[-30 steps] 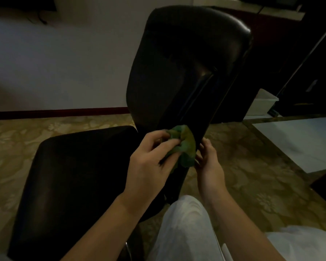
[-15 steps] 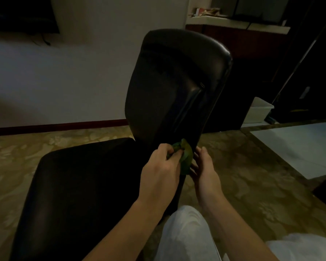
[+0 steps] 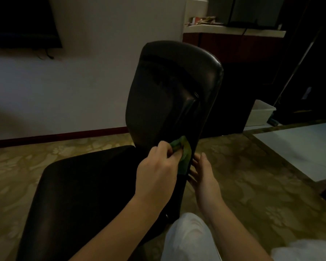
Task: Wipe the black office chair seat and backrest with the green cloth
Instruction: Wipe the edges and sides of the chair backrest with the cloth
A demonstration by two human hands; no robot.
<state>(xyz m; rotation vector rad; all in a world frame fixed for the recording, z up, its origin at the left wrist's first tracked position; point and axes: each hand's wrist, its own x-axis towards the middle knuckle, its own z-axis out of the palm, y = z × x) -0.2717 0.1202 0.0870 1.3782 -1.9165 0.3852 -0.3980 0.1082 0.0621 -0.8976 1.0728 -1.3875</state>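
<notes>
The black office chair stands in front of me, its seat [image 3: 79, 185] at the lower left and its backrest [image 3: 169, 87] rising in the middle. The bunched green cloth [image 3: 183, 153] lies against the lower right edge of the backrest. My left hand [image 3: 158, 174] grips the cloth with curled fingers and presses it to the backrest. My right hand [image 3: 203, 176] rests with straight fingers against the backrest's right edge, just right of the cloth.
My knee in white trousers [image 3: 188, 240] is at the bottom. A patterned floor [image 3: 252, 185] surrounds the chair. A white bin [image 3: 262, 113] stands behind at the right, beside a dark cabinet [image 3: 233, 53]. A white wall [image 3: 64, 100] is at the left.
The view has pulled back and up, showing more of the backrest. My left hand still rubs the cloth at the backrest's lower edge; my right hand's fingers have straightened against the edge.
</notes>
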